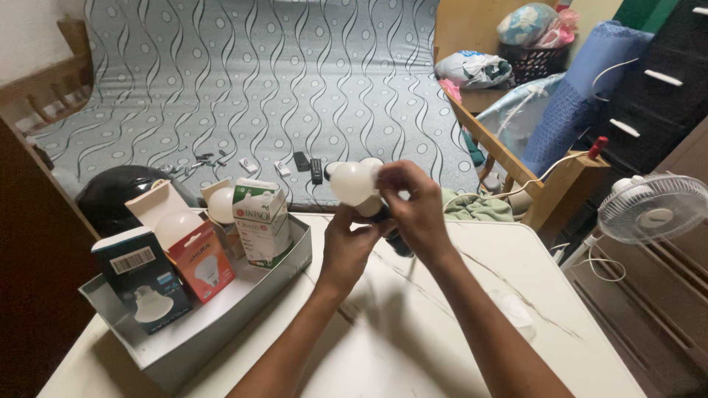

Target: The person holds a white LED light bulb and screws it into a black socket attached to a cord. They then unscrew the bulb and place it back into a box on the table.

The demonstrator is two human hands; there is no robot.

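Two hands on one white bulb (352, 182), raised above the tabletop (413, 324).

Left of me, boxed bulbs stand in a grey tray (221, 324). My left hand (346, 247) clasps the dark fitting beneath; my right hand (414, 210) pinches the bulb's neck. I judge it mid-twist; next needs a steady turn, base held firm.

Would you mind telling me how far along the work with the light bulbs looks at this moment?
Done: three bulb boxes stand opened in the grey tray, two with bulbs showing. In hand: the right hand and left hand hold a white bulb on a dark base above the white table. Left: the dark blue box looks shut.
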